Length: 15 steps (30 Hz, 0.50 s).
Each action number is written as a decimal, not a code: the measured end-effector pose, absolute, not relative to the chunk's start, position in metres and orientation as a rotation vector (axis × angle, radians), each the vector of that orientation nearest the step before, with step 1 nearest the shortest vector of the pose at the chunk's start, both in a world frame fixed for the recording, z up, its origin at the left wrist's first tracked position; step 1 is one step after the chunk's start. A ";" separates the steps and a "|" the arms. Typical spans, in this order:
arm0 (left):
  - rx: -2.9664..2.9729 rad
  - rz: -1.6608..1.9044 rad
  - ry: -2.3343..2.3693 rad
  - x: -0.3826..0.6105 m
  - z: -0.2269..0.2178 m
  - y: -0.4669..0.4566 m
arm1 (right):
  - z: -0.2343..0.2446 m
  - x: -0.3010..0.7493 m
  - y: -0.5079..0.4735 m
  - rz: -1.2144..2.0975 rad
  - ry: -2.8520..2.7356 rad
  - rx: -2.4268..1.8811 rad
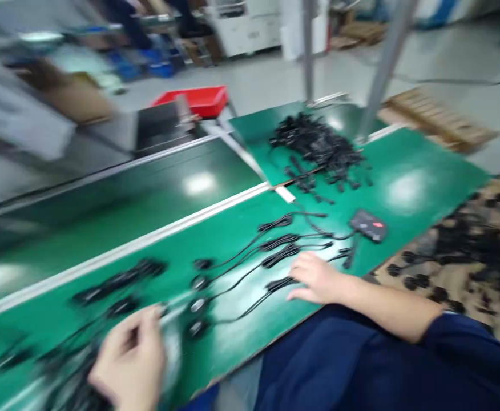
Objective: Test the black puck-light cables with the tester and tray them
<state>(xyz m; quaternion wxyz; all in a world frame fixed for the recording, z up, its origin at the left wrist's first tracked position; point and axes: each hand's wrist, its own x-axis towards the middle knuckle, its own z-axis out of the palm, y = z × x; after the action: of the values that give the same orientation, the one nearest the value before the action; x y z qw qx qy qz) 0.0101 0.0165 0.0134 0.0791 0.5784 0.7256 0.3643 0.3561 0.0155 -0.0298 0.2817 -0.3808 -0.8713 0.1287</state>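
Note:
Four... several black coiled cables with round ends lie side by side on the green worktop. My right hand is over the nearest black cable, its thumb and fingers apart around the coil; the palm hides part of it. Further left, my left hand is closed with thumb and fingertips together. Beside its fingers is a blurred, whitish see-through patch, possibly plastic film, and a small dark spot shows at the fingertips. What they pinch cannot be made out. The round cable end lies right of this hand.
A small dark box with a red light sits right of the cables. Behind it is a heap of black parts. Blurred black bundles lie at left. A conveyor belt, red bin and metal post stand beyond.

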 end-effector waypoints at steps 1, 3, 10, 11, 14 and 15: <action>1.692 1.188 2.211 0.000 0.014 -0.005 | -0.029 0.359 0.016 0.382 -2.310 -1.016; 1.684 1.326 2.186 -0.005 0.008 -0.037 | -0.030 0.363 0.020 0.442 -2.314 -1.008; 1.753 1.344 2.086 0.007 -0.023 -0.048 | -0.031 0.362 0.021 0.426 -2.363 -0.998; 1.763 1.348 2.068 0.006 -0.025 -0.046 | -0.031 0.362 0.020 0.420 -2.364 -1.009; 1.743 1.328 1.995 0.003 -0.030 -0.039 | -0.030 0.364 0.020 0.410 -2.357 -1.025; 1.722 1.326 1.973 0.003 -0.031 -0.039 | -0.030 0.364 0.019 0.402 -2.346 -1.026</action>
<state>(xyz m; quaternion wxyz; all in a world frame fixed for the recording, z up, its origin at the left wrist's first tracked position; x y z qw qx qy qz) 0.0030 -0.0389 -0.0315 0.1028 0.5834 0.6687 0.4494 0.3645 0.0192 -0.0301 0.2713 -0.3810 -0.8712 0.1491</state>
